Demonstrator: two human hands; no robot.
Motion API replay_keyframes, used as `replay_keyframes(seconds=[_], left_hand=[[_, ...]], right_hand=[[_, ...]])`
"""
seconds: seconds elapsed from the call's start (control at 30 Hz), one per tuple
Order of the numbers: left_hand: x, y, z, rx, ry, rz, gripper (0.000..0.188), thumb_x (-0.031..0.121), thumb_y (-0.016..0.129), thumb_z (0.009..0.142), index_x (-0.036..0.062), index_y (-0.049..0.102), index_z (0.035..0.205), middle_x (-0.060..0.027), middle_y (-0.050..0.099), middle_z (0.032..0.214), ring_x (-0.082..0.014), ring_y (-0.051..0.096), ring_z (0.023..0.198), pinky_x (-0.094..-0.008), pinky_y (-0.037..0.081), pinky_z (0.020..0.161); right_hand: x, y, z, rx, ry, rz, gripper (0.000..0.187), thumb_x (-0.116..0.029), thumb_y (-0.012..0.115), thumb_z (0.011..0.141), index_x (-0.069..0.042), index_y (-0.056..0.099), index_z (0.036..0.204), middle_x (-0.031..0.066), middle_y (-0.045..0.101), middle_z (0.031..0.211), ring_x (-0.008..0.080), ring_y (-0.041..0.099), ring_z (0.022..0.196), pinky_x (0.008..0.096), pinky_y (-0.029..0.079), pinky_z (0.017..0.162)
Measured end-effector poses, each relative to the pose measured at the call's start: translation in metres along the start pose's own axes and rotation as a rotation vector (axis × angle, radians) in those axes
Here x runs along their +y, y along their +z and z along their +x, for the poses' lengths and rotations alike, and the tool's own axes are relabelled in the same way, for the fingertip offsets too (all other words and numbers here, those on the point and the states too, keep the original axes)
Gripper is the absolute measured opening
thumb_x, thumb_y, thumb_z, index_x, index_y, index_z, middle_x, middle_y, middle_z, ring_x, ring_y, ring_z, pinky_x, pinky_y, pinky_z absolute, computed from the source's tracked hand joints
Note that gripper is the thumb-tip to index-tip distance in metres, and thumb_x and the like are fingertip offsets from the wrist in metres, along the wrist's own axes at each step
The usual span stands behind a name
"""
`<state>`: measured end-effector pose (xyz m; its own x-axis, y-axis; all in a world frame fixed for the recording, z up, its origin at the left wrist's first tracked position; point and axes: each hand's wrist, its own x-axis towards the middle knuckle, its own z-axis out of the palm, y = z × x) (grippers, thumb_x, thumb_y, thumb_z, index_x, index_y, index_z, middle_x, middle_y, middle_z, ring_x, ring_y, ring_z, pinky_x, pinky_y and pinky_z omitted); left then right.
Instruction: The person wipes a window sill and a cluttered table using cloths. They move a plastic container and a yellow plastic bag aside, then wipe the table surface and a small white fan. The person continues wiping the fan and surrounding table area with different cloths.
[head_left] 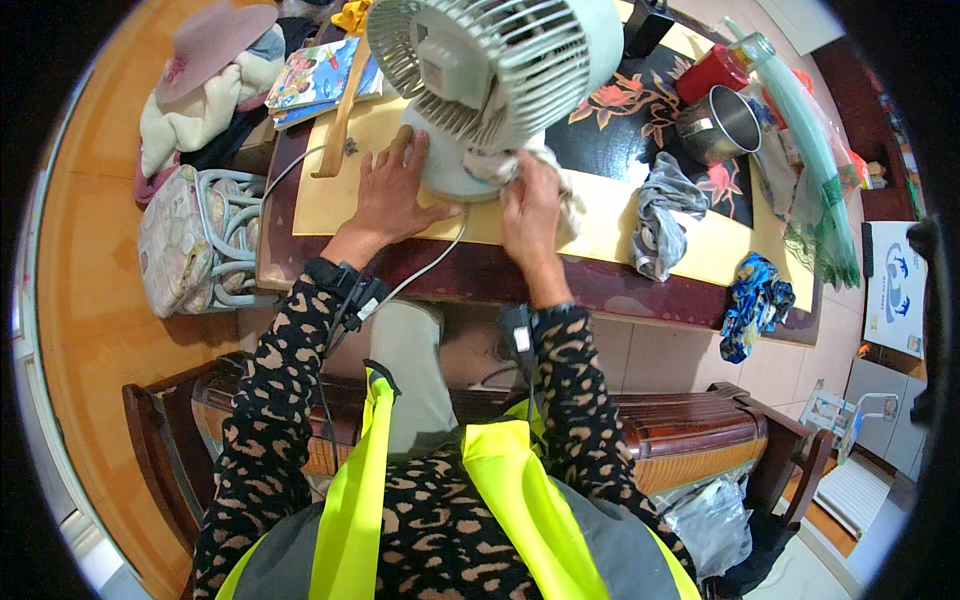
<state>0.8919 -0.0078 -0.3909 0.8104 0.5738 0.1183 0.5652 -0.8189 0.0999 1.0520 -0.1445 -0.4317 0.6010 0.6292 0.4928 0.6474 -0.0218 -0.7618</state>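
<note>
A pale green desk fan [500,60] with a round grille stands on a yellow mat [610,235] on the dark wooden table [480,275]. My left hand [392,195] lies flat with fingers spread against the left side of the fan's base [445,170]. My right hand [532,205] is closed on a white cloth [510,162] and presses it to the right side of the base. The fan's grey cord [430,262] runs from the base over the table's front edge.
A grey rag [660,215] and a blue patterned cloth [755,300] lie to the right. A metal pot [722,125] and red cup [712,72] stand at the back right. Books [320,75], a wooden stick [340,120] and a pink hat [210,45] sit left.
</note>
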Motion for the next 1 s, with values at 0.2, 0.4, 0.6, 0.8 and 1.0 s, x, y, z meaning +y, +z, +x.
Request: replay_keyframes(seconds=[0.2, 0.4, 0.6, 0.8, 1.0], left_hand=[[0.014, 0.0, 0.013, -0.115, -0.148, 0.157, 0.11, 0.07, 0.067, 0.07, 0.0067, 0.029, 0.152, -0.0223, 0.035, 0.148, -0.041, 0.045, 0.127, -0.0541, 0.032, 0.104], [0.014, -0.001, 0.014, -0.058, -0.114, 0.135, 0.094, 0.039, 0.078, 0.069, 0.0032, 0.036, 0.146, -0.0178, 0.042, 0.138, -0.0385, 0.05, 0.119, -0.0574, 0.037, 0.098], [0.009, -0.029, -0.031, -0.128, -0.244, -0.844, 0.082, 0.042, 0.074, 0.082, 0.0151, 0.034, 0.149, -0.0104, 0.046, 0.142, -0.0272, 0.05, 0.126, -0.0458, 0.046, 0.096], [0.064, -0.033, -0.078, 0.272, -0.651, -1.858, 0.038, 0.03, 0.06, 0.098, 0.0034, 0.058, 0.124, -0.0043, 0.063, 0.116, -0.0156, 0.059, 0.106, -0.0326, 0.048, 0.091], [0.006, -0.052, -0.046, 0.621, -0.424, -1.591, 0.024, 0.017, 0.059, 0.098, 0.0024, 0.061, 0.117, -0.0051, 0.067, 0.105, -0.0112, 0.064, 0.087, -0.0265, 0.051, 0.076]], right_hand=[[0.013, 0.006, 0.043, -0.086, -0.069, -0.032, 0.042, 0.006, 0.055, 0.078, -0.005, 0.058, 0.118, 0.0185, 0.061, 0.112, 0.0399, 0.055, 0.108, 0.0461, 0.044, 0.096], [-0.026, 0.008, -0.016, -0.263, -0.157, 0.01, 0.042, 0.006, 0.056, 0.077, -0.006, 0.059, 0.117, 0.0179, 0.062, 0.112, 0.0398, 0.054, 0.112, 0.0459, 0.045, 0.096], [-0.045, -0.039, -0.016, -0.333, 0.606, 1.02, 0.038, -0.002, 0.048, 0.093, -0.005, 0.052, 0.13, 0.0043, 0.061, 0.119, 0.0137, 0.058, 0.102, 0.029, 0.049, 0.088], [-0.106, -0.024, -0.018, -0.651, 0.276, 0.631, 0.048, -0.017, 0.057, 0.095, 0.001, 0.046, 0.138, 0.0134, 0.059, 0.126, 0.0232, 0.056, 0.113, 0.0329, 0.044, 0.097], [-0.085, -0.032, 0.008, -0.208, -0.032, 0.255, 0.034, -0.01, 0.066, 0.087, -0.003, 0.061, 0.12, 0.02, 0.061, 0.117, 0.0348, 0.061, 0.108, 0.0415, 0.048, 0.093]])
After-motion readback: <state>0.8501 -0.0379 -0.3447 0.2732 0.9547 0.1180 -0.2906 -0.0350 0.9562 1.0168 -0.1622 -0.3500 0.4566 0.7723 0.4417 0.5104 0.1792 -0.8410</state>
